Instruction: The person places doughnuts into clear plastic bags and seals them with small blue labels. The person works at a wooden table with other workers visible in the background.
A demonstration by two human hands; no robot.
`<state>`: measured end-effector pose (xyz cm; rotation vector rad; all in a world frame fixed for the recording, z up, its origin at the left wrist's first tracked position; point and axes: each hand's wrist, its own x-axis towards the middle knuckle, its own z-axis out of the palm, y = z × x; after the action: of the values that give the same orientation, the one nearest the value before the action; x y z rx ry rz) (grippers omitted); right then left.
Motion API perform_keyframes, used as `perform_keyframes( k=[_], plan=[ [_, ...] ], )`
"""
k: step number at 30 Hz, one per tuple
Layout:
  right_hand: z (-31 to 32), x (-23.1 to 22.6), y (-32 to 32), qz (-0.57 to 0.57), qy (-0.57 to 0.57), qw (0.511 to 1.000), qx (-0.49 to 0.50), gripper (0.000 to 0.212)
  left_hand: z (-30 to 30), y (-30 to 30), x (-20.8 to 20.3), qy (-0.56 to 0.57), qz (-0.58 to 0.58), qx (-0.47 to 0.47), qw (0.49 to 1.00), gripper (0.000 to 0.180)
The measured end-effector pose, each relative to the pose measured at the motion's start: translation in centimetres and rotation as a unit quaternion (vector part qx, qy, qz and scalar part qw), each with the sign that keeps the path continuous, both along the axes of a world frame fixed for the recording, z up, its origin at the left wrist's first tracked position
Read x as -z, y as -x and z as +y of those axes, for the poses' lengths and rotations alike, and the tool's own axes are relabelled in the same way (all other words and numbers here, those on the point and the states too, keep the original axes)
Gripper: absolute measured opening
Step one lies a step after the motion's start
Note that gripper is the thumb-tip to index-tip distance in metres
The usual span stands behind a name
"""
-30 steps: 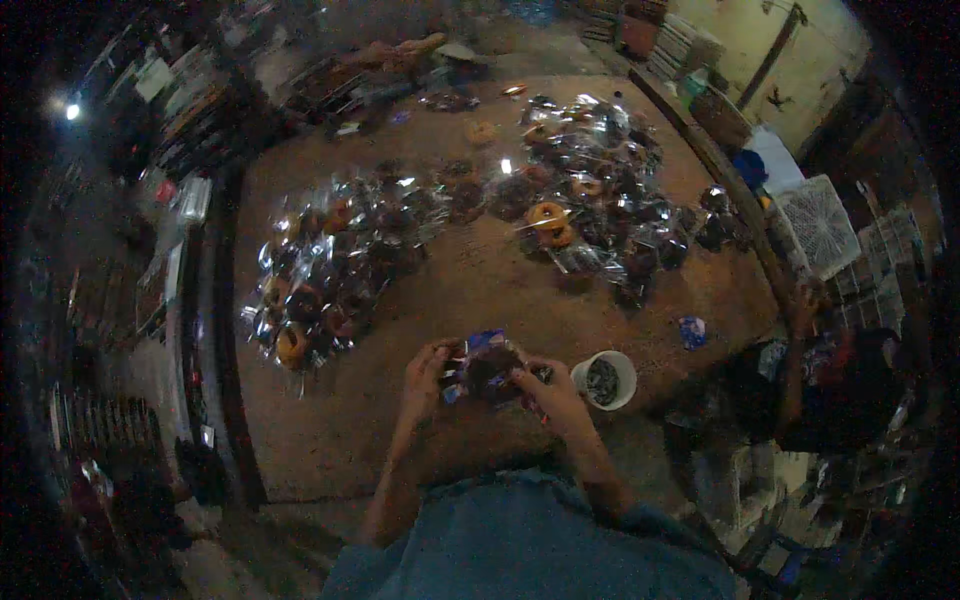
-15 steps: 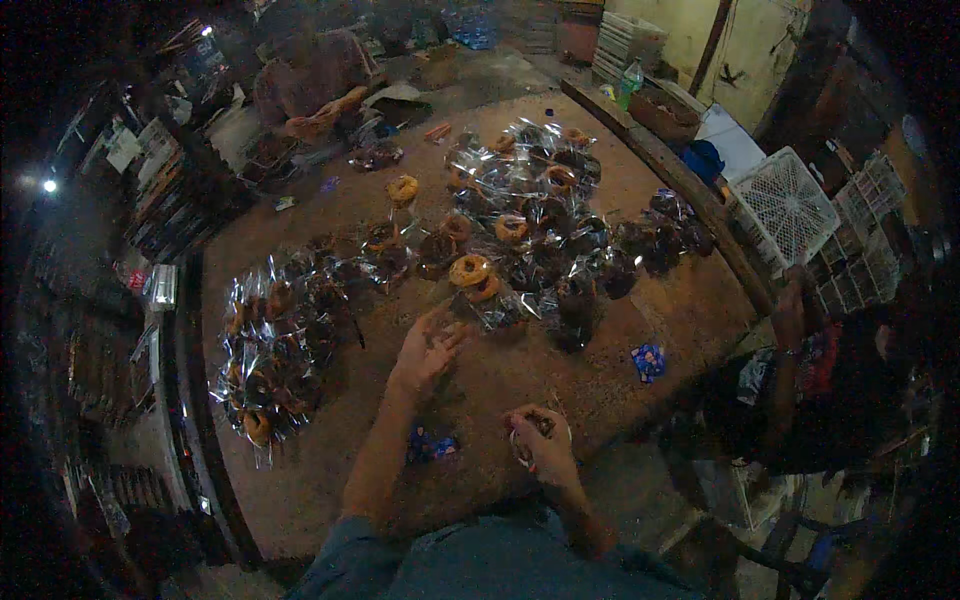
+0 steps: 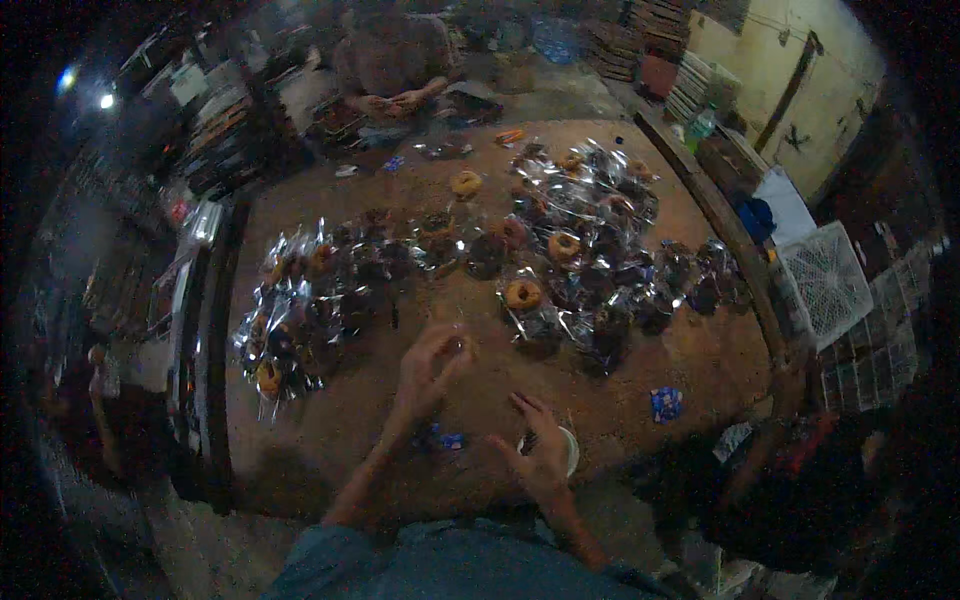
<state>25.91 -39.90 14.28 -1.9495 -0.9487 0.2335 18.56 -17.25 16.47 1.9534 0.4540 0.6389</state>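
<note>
My left hand (image 3: 430, 372) is raised over the middle of the brown table, its thumb and fingers curled together. Whatever may be between those fingertips is too blurred to name. To its right, my right hand (image 3: 540, 458) has thumb and fingers spread, holding nothing visible. It partly covers a round white-rimmed container (image 3: 572, 452), whose contents are hidden. Beyond both hands lie ring-shaped doughnuts in clear, shiny wrappers. The nearest pale doughnut (image 3: 523, 294) sits at the front of a heap of wrapped doughnuts (image 3: 590, 215). Another wrapped group (image 3: 300, 300) spreads along the left.
Small blue packets (image 3: 666, 404) lie at the right, and more blue packets (image 3: 440, 438) near my left forearm. A lone doughnut (image 3: 466, 184) rests farther back. A white plastic crate (image 3: 825, 285) stands past the table's raised right edge (image 3: 705, 200). Another person (image 3: 395, 70) is at the far side.
My right hand has gone from curled fingers at the round container to spread fingers. My left hand's fingers have drawn together. The whole view has shifted, moving the doughnuts rightward in the picture.
</note>
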Motion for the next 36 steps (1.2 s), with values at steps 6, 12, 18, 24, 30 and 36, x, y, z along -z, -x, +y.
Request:
perform_keyframes(
  k=[6, 12, 18, 24, 30, 36],
  plan=[
    [5.2, 1.7, 4.0, 0.099, -0.114, 0.978, -0.141, 0.065, -6.0, 9.1, -3.4, 0.040, 0.003, 0.045, 0.998, 0.046],
    [5.7, 1.1, 7.6, 0.378, -0.032, 0.918, -0.114, 0.032, -4.8, 15.0, -0.4, 0.254, -0.043, -0.122, 0.959, 0.039],
    [7.9, -0.2, 11.8, 0.366, -0.043, 0.928, -0.049, 0.014, -3.5, 20.7, 0.6, 0.425, -0.070, -0.060, 0.900, 0.024],
    [9.6, -1.7, 17.1, 0.040, -0.086, 0.994, -0.057, 0.019, -2.7, 24.2, -1.3, 0.461, 0.018, -0.137, 0.877, 0.024],
    [10.0, 0.1, 18.5, 0.077, 0.064, 0.983, -0.152, 0.040, -2.1, 24.7, 1.6, 0.453, -0.073, -0.069, 0.886, 0.018],
    [9.7, 0.8, 18.4, 0.491, 0.015, 0.870, -0.036, 0.041, -0.8, 25.3, 4.1, 0.374, -0.118, -0.043, 0.919, 0.014]
  ],
)
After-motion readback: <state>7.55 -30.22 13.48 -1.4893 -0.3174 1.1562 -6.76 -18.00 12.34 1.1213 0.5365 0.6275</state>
